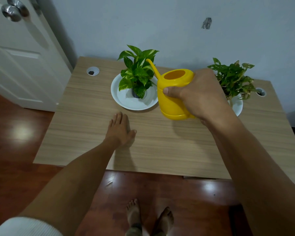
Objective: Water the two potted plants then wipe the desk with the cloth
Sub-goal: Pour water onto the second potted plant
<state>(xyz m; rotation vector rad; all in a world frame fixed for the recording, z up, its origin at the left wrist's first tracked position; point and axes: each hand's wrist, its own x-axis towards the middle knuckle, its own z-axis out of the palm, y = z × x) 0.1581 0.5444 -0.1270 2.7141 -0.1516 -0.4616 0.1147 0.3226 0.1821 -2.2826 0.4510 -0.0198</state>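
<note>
My right hand point(197, 92) grips a yellow watering can point(172, 97) above the desk point(85, 137), between the two plants. Its thin spout points up and left into the leaves of the left plant point(137, 72), which stands in a small dark pot on a white dish point(119, 97). The right plant point(233, 79) stands on another white dish point(238, 106), partly hidden behind my right hand. My left hand point(120, 129) lies flat on the desk, palm down, fingers together, holding nothing. No cloth is in view.
The wooden desk stands against a pale wall, with round cable holes at back left point(92, 71) and back right point(260, 91). A white door point(24, 57) with a metal knob stands to the left. My bare feet point(150, 217) are on the reddish wood floor.
</note>
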